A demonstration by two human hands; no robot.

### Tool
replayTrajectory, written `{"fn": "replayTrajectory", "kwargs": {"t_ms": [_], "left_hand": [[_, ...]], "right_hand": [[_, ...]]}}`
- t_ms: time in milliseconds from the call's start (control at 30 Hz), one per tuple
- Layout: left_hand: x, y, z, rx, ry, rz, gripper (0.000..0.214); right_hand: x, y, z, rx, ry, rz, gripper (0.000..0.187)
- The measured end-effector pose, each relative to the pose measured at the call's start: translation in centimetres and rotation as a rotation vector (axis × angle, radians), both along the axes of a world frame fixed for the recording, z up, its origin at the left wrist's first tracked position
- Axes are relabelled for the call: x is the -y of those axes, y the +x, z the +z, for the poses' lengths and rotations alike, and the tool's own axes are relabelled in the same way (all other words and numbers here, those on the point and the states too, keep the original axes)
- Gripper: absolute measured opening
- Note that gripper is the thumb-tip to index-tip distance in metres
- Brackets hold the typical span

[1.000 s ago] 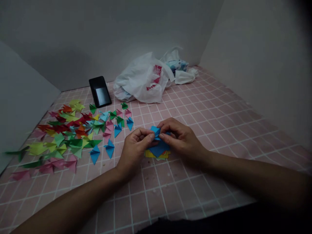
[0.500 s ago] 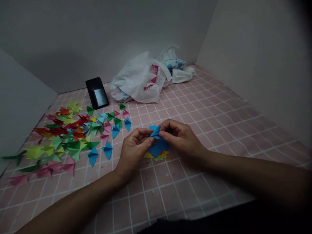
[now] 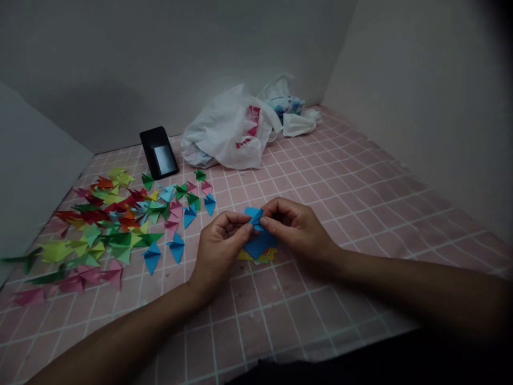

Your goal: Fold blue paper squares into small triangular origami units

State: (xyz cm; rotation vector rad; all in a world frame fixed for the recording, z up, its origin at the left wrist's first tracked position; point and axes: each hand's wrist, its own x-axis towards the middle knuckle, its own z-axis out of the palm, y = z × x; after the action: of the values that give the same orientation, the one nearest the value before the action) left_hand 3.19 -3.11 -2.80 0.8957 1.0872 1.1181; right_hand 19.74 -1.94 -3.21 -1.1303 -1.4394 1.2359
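Between my two hands is a small piece of folded blue origami paper (image 3: 255, 215). My left hand (image 3: 224, 240) pinches its left side with thumb and fingers. From the right, my right hand (image 3: 296, 230) grips it, thumb near its front edge and fingers curled behind. Directly below lies a stack of square paper (image 3: 259, 246), blue on top, with yellow and other colours poking out underneath. Folded blue origami pieces (image 3: 176, 247) lie on the table left of my left hand. My fingers hide part of the held paper.
A large spread of folded origami pieces (image 3: 116, 214) in many colours covers the left side. Behind it a black phone (image 3: 158, 153) leans upright. A white plastic bag (image 3: 228, 128), a blue-patterned packet (image 3: 290, 104) and crumpled white tissue (image 3: 298, 124) stand along the back wall.
The blue paper in my hands has shifted slightly and shows a little more of its upper left flap. My hands stay nearly in place, both still pinching it.
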Motion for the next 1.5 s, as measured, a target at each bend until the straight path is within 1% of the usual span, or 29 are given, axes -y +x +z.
{"fn": "replayTrajectory", "kwargs": {"t_ms": [233, 367, 500, 600, 767, 933, 1300, 1500], "left_hand": [[0.10, 0.07, 0.36, -0.020, -0.008, 0.012, 0.029], [-0.03, 0.09, 0.35, -0.026, -0.009, -0.010, 0.029], [0.00, 0.05, 0.32, -0.035, -0.034, -0.019, 0.029], [0.04, 0.04, 0.39, -0.051, -0.042, -0.002, 0.028], [-0.07, 0.00, 0.57, -0.058, -0.060, 0.016, 0.027], [-0.21, 0.02, 0.48, -0.052, -0.062, 0.034, 0.026], [-0.06, -0.12, 0.40, -0.102, -0.041, 0.020, 0.024], [-0.06, -0.10, 0.33, -0.104, -0.036, 0.011, 0.024]], "right_hand": [[0.08, -0.06, -0.16, 0.026, 0.017, 0.003, 0.015], [0.14, -0.11, -0.22, 0.026, 0.012, 0.030, 0.015], [0.13, -0.09, -0.47, 0.008, 0.016, 0.072, 0.014], [0.02, -0.10, -0.59, -0.014, 0.013, 0.071, 0.012], [-0.18, -0.20, -0.45, -0.127, -0.037, 0.075, 0.014], [-0.27, -0.25, -0.41, -0.192, -0.088, 0.101, 0.017], [-0.18, -0.37, -0.47, -0.214, -0.118, 0.114, 0.018], [-0.29, -0.38, -0.50, -0.193, -0.094, 0.114, 0.017]]}}
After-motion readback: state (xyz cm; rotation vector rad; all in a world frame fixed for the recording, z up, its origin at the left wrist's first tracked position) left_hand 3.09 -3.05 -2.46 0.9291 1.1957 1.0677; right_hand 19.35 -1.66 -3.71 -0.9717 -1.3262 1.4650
